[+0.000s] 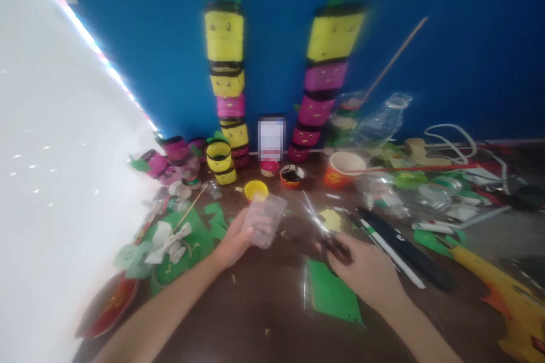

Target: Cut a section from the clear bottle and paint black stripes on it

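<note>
Green sheet [334, 294]: flat on the desk [238, 317], on our near side of the right hand and a little inward of it; we judge it light and easily bent, best lifted by an edge.
Yellow glue gun [481, 269]: well out to the right of the right hand; we take its body to be stiff.
Right hand [366, 266]: closed around the dark handles of the scissors; blur keeps us from telling how far the blades are parted.
Scissors [324, 232]: in the right hand, blades pointing away from us and slightly toward the left hand; we expect them to be rigid and the heavier of the two held things, best held by the handle loops, fingers clear of the blades.
Left hand [236, 238]: gripping the clear plastic piece from its left side.
Clear plastic piece [270, 221]: in the left hand, raised over the desk, to the left of the scissors and apart from them; we judge it very light, thin, springy and rather slippery, likely to crease under a hard squeeze, so we favour a gentle hold on its side, away from any sharp edge.
Yellow scrap [331, 219]: just beyond the right hand, beside the blades.
Yellow cup [247, 194]: just beyond the left hand.
</note>
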### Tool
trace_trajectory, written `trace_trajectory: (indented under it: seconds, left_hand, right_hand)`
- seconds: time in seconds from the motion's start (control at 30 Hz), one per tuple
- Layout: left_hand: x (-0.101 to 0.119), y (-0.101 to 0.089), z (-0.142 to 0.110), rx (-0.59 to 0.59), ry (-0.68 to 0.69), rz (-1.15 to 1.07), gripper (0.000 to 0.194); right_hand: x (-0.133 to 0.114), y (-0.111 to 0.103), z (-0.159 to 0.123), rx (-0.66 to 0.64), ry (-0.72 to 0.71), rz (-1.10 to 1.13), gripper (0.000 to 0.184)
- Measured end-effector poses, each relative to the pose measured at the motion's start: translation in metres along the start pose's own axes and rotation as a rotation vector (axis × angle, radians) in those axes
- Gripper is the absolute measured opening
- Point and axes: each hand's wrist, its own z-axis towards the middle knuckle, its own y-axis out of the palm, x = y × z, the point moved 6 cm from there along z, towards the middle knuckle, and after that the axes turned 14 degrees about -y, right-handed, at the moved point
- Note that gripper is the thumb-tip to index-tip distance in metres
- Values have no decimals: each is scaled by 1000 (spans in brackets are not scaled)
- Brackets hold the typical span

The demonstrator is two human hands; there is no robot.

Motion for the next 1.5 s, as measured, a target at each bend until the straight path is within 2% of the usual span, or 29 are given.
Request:
trace_trajectory:
  seconds: [0.17, 0.37, 0.53, 0.67, 0.8, 1.0, 1.33, 1.5]
  left_hand:
    - [-5, 0, 1, -22, -62, -43, 66]
    - [-7, -2, 2, -68, -39, -38, 63]
    - [-3, -2, 0, -37, 17, 157, 55]
    - [7, -4, -7, 90, 159, 394, 60]
    - [17, -3, -16, 247, 331, 634, 66]
    - [16, -1, -18, 299, 370, 803, 70]
    - [14, 7, -14, 189, 316, 674, 66]
    - [15, 11, -14, 192, 313, 731, 66]
  right_hand:
    - [-5, 3, -1, -11, 8, 167, 39]
    - [-10, 12, -2, -68, 35, 482, 43]
    - [-14, 14, -5, -73, 31, 677, 40]
    - [-20, 13, -8, -146, -5, 721, 41]
    - [-27, 13, -11, -222, -22, 742, 41]
    - [-36, 15, -13, -271, -50, 731, 31]
    - [-31, 11, -10, -241, -209, 372, 26]
    - [-30, 14, -12, -257, -213, 345, 27]
